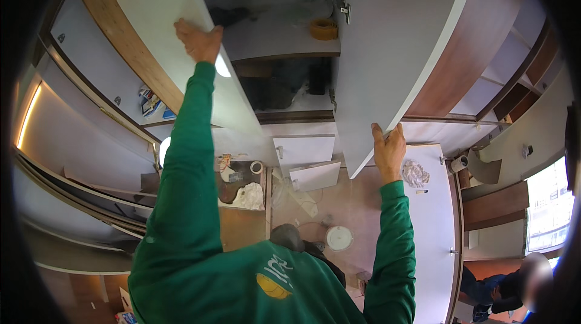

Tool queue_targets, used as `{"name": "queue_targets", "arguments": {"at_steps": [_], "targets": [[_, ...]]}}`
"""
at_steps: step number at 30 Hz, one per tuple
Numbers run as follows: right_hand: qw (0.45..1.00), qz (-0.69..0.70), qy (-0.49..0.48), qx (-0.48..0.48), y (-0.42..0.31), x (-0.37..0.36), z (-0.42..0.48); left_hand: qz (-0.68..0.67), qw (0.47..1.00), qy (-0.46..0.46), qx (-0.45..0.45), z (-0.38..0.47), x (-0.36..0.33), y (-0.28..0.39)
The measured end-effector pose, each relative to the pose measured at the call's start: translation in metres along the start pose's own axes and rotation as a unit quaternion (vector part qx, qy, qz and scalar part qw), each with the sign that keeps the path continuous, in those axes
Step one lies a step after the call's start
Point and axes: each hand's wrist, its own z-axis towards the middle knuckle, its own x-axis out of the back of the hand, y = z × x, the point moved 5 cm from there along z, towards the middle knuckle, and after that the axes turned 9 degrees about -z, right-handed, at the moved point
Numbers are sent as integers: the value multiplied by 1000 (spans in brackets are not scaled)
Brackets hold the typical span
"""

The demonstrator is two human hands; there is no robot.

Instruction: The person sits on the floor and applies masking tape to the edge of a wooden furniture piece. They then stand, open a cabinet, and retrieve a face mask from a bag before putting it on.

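Two white cabinet doors stand swung out from an open cabinet in front of me. My left hand (199, 41) holds the free edge of the left door (159, 20), with its fingers spread on the pale face. Lower down, my right hand (389, 151) pinches the edge of the right door (395, 42) near its bottom corner. A metal hinge (345, 10) shows on that door's inner side. Between the doors, a roll of yellowish-brown tape (323, 29) rests on the cabinet shelf (281, 47). Dark, indistinct items lie in the lower compartment.
Two small white panels (313, 156) lean below the cabinet. A white round bucket (339, 238) stands on the floor. At right, a long white panel (429, 233) carries crumpled plastic (415, 173). Another person (499, 285) is at the lower right, near a bright window (549, 206).
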Motion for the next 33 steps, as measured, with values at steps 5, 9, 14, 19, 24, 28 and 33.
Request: {"name": "queue_targets", "arguments": {"at_steps": [5, 9, 14, 19, 24, 28, 33], "targets": [[1000, 20, -14, -4, 9, 8, 11, -76, 993, 42, -78, -20, 74, -15], [998, 55, -16, -16, 14, -2, 10, -168, 977, 57, -115, -25, 108, -35], [997, 72, -13, 6, 17, 1, 12, -144, 985, 84, -50, -39, 137, -38], [994, 103, -18, -22, 8, 2, 10, -142, 984, 91, -55, -38, 154, -52], [995, 101, -9, -13, 12, 1, 9, -145, 981, 118, -47, -42, 151, -57], [994, 98, -43, -30, 14, 1, 10, -127, 982, 117, -75, -35, 157, -64], [993, 68, -54, -80, 19, -7, 8, -179, 968, 148, -98, -41, 153, -66]]}}
